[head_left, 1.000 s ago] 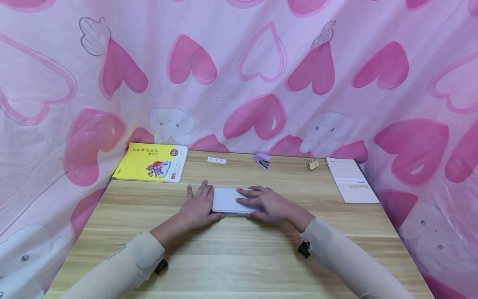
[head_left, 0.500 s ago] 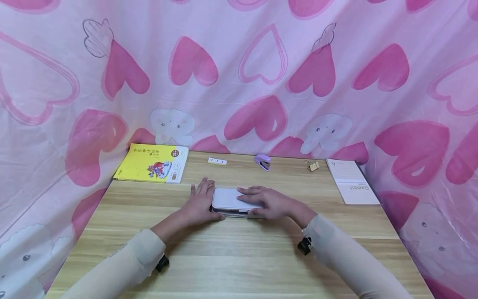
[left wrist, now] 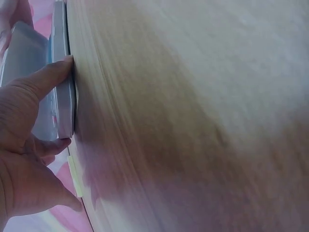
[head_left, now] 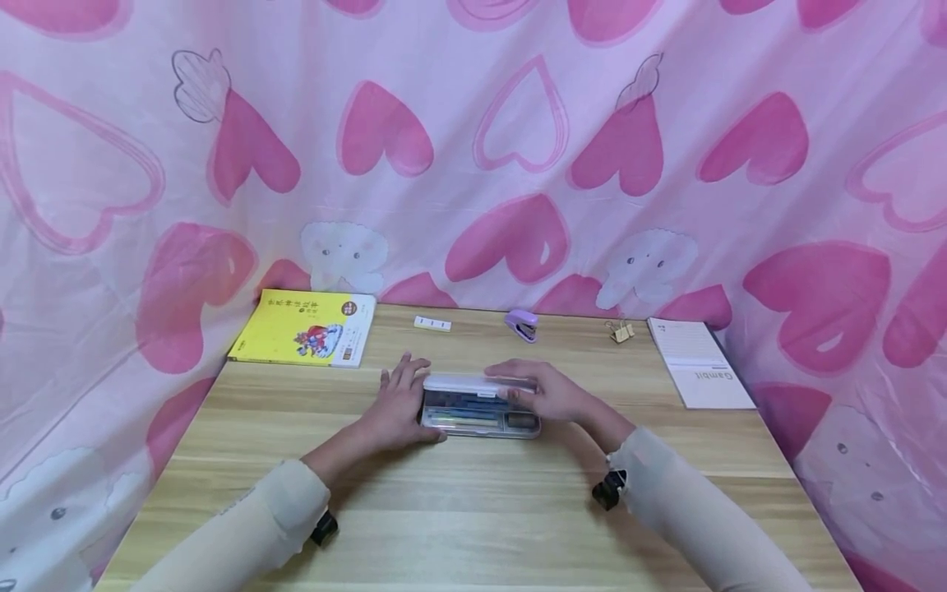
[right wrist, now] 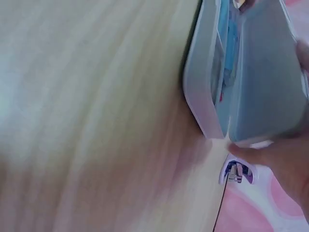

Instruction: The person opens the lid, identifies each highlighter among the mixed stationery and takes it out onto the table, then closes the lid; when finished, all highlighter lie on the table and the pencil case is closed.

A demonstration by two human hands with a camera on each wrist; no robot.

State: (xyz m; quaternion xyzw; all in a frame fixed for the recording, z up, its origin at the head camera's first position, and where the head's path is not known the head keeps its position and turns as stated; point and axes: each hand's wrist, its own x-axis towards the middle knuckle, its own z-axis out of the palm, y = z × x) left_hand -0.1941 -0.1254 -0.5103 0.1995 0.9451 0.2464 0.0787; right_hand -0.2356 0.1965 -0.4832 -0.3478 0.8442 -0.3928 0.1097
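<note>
A pale, translucent pencil case (head_left: 481, 432) lies in the middle of the wooden table, its white lid (head_left: 455, 383) raised toward the back. Pens (head_left: 462, 421) and a dark block in a right-hand compartment show inside. My left hand (head_left: 394, 413) grips the case's left end. In the left wrist view its thumb presses the front wall (left wrist: 63, 104) and another fingertip touches the end corner. My right hand (head_left: 553, 395) holds the lid near its right side, thumb at the front edge and fingers over the top. The right wrist view shows the lid's inner face (right wrist: 268, 72) tilted up.
Along the back of the table are a yellow book (head_left: 288, 329), a small white strip (head_left: 432, 324), a purple stapler (head_left: 522, 326) and gold binder clips (head_left: 621, 331). A white notepad (head_left: 706, 374) lies at the right. A pink heart-patterned curtain (head_left: 503, 99) hangs behind.
The lid has gone from closed to raised, lifted by my right hand, and the inside of the pencil case now shows. My left hand stays at the left end.
</note>
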